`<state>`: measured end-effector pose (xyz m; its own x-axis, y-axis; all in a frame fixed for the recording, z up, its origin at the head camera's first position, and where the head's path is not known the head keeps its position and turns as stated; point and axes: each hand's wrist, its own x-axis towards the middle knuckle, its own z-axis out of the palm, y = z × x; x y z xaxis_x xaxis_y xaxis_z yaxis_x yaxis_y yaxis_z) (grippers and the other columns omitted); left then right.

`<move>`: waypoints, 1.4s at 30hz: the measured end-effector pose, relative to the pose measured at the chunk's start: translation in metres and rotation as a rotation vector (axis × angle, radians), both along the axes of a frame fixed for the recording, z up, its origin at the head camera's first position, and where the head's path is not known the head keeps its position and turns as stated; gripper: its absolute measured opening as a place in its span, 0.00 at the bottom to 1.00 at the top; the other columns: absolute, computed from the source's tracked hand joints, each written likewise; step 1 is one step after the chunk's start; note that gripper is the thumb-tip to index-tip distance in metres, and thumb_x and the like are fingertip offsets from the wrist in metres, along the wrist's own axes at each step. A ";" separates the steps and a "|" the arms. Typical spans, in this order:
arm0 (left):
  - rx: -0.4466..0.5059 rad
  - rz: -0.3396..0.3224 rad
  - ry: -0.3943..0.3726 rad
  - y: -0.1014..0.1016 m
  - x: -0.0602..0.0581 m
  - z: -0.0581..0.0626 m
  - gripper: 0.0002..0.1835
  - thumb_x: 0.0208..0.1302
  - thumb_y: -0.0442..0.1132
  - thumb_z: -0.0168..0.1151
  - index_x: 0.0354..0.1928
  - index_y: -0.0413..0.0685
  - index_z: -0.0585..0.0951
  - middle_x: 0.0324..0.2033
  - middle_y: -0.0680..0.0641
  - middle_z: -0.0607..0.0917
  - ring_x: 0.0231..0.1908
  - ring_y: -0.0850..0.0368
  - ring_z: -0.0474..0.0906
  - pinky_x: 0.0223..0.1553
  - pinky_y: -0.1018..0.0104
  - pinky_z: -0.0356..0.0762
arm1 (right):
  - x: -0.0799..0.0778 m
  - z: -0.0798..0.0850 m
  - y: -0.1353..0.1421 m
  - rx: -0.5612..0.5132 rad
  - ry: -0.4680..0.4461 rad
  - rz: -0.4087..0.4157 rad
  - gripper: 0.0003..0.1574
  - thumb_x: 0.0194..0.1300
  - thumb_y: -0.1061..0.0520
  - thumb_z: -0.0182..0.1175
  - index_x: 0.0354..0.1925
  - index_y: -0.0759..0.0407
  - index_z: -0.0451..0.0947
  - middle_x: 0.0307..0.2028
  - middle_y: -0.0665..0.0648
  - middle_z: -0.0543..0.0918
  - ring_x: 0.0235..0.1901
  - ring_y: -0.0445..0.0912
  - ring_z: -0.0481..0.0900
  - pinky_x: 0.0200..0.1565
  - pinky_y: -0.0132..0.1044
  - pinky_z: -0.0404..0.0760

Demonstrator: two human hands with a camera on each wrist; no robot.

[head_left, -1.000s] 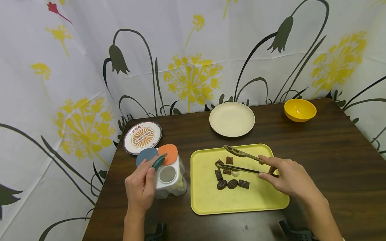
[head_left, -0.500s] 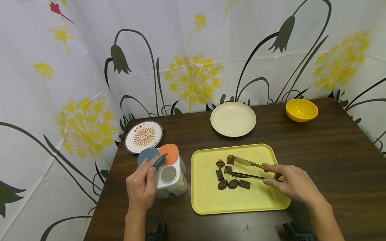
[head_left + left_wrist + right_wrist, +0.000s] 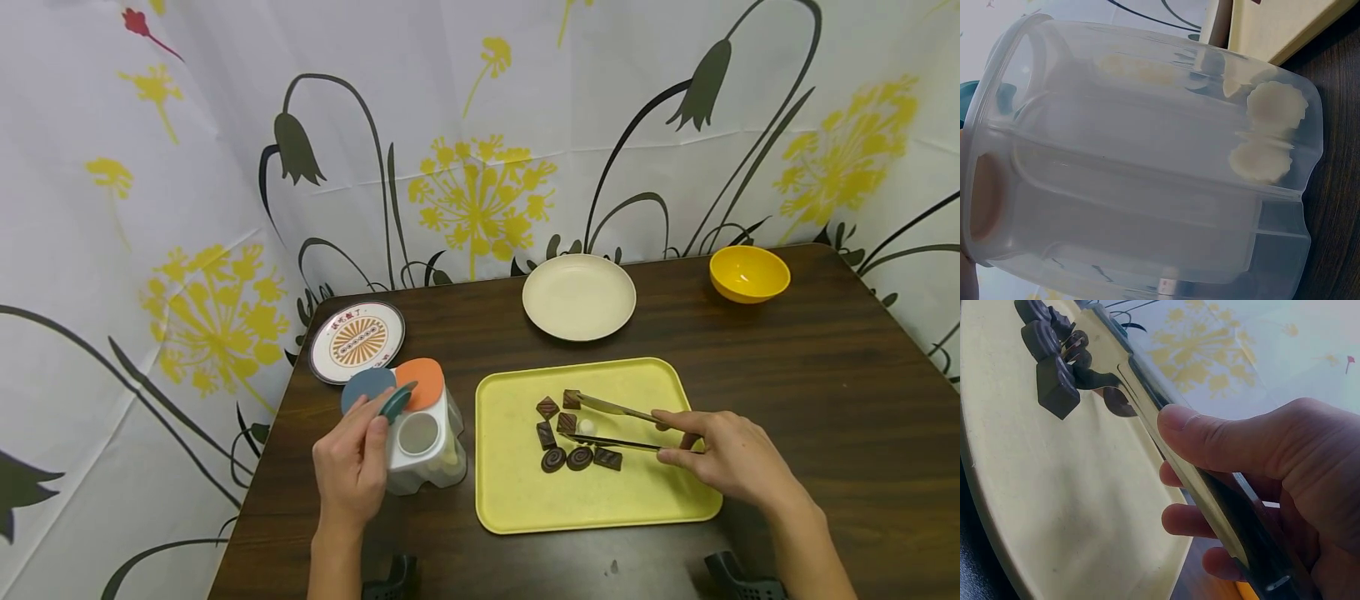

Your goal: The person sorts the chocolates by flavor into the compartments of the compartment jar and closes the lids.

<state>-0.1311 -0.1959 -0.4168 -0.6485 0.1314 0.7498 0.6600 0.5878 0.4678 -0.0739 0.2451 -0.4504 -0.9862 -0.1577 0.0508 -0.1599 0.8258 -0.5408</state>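
Observation:
My left hand [image 3: 352, 467] pinches a teal lid [image 3: 397, 402], held tilted up beside the round opening [image 3: 417, 433] of a compartmented storage box [image 3: 427, 475]. In the left wrist view, the box's translucent wall [image 3: 1135, 187] shows two pale wavy-edged pieces [image 3: 1277, 106] near its base. My right hand [image 3: 731, 450] grips gold metal tongs [image 3: 622, 408], their arms spread low over a yellow tray [image 3: 517, 508]. Between the tong tips lie a small whitish piece [image 3: 587, 427] and a brown square chocolate [image 3: 567, 422]. More dark chocolates [image 3: 580, 457], square and round, sit around them.
A blue lid [image 3: 367, 387] and an orange lid [image 3: 422, 382] cover other compartments. Behind stand a patterned plate [image 3: 322, 350], a cream plate [image 3: 579, 296] and a yellow bowl [image 3: 748, 275]. Dark wooden table [image 3: 840, 417] extends to the right; a flowered cloth [image 3: 480, 100] hangs behind.
The tongs have come down and right from over the left chocolates, their tips drawn nearer together around the whitish piece. My left hand keeps holding the teal lid.

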 end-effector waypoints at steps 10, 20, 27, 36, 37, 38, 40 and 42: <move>0.004 0.001 -0.009 0.000 0.000 0.000 0.15 0.67 0.32 0.54 0.49 0.39 0.85 0.44 0.43 0.87 0.46 0.47 0.85 0.61 0.60 0.70 | 0.001 -0.003 0.003 -0.025 -0.003 0.017 0.28 0.55 0.46 0.73 0.56 0.43 0.83 0.39 0.39 0.86 0.19 0.31 0.70 0.22 0.32 0.66; 0.001 0.006 -0.012 0.001 0.001 0.001 0.15 0.67 0.33 0.54 0.49 0.40 0.86 0.45 0.43 0.87 0.46 0.46 0.84 0.61 0.60 0.70 | 0.001 -0.007 0.004 -0.045 -0.033 0.033 0.28 0.57 0.46 0.72 0.57 0.45 0.82 0.42 0.40 0.86 0.26 0.29 0.75 0.26 0.32 0.68; 0.006 0.002 -0.011 0.001 0.001 0.001 0.15 0.67 0.32 0.54 0.50 0.41 0.86 0.45 0.43 0.87 0.46 0.45 0.84 0.61 0.60 0.70 | 0.000 -0.006 0.004 -0.046 -0.011 0.037 0.27 0.59 0.45 0.70 0.57 0.44 0.82 0.41 0.39 0.86 0.28 0.29 0.75 0.27 0.32 0.68; 0.000 0.002 -0.004 0.001 0.000 0.001 0.14 0.67 0.33 0.54 0.49 0.38 0.85 0.45 0.43 0.87 0.47 0.46 0.84 0.61 0.59 0.70 | 0.000 -0.003 0.004 -0.018 -0.040 0.021 0.26 0.61 0.43 0.68 0.57 0.43 0.82 0.25 0.35 0.78 0.21 0.32 0.68 0.22 0.33 0.62; 0.000 0.002 -0.003 0.001 0.000 0.001 0.14 0.67 0.33 0.54 0.49 0.38 0.85 0.45 0.43 0.87 0.47 0.47 0.84 0.61 0.60 0.70 | 0.000 -0.003 0.004 -0.013 -0.035 0.018 0.25 0.60 0.43 0.68 0.57 0.43 0.82 0.25 0.35 0.78 0.20 0.32 0.68 0.22 0.33 0.62; 0.000 0.002 -0.002 0.001 0.000 0.001 0.14 0.67 0.33 0.54 0.49 0.38 0.85 0.44 0.43 0.87 0.47 0.47 0.84 0.61 0.60 0.70 | 0.000 -0.003 0.003 -0.009 -0.030 0.017 0.25 0.60 0.44 0.68 0.56 0.43 0.83 0.25 0.35 0.78 0.20 0.33 0.67 0.22 0.33 0.61; 0.001 0.003 -0.003 0.001 0.000 0.001 0.14 0.67 0.33 0.54 0.49 0.39 0.85 0.44 0.43 0.87 0.47 0.47 0.84 0.60 0.60 0.70 | 0.000 -0.004 0.003 -0.001 -0.017 0.012 0.24 0.60 0.45 0.68 0.56 0.42 0.83 0.24 0.35 0.78 0.20 0.33 0.67 0.21 0.33 0.61; 0.001 0.004 -0.006 0.001 0.000 0.001 0.15 0.67 0.33 0.54 0.49 0.39 0.86 0.45 0.43 0.87 0.47 0.48 0.84 0.60 0.60 0.70 | 0.000 -0.004 0.003 0.005 -0.005 0.014 0.24 0.60 0.45 0.68 0.56 0.43 0.83 0.24 0.35 0.78 0.20 0.32 0.67 0.21 0.33 0.60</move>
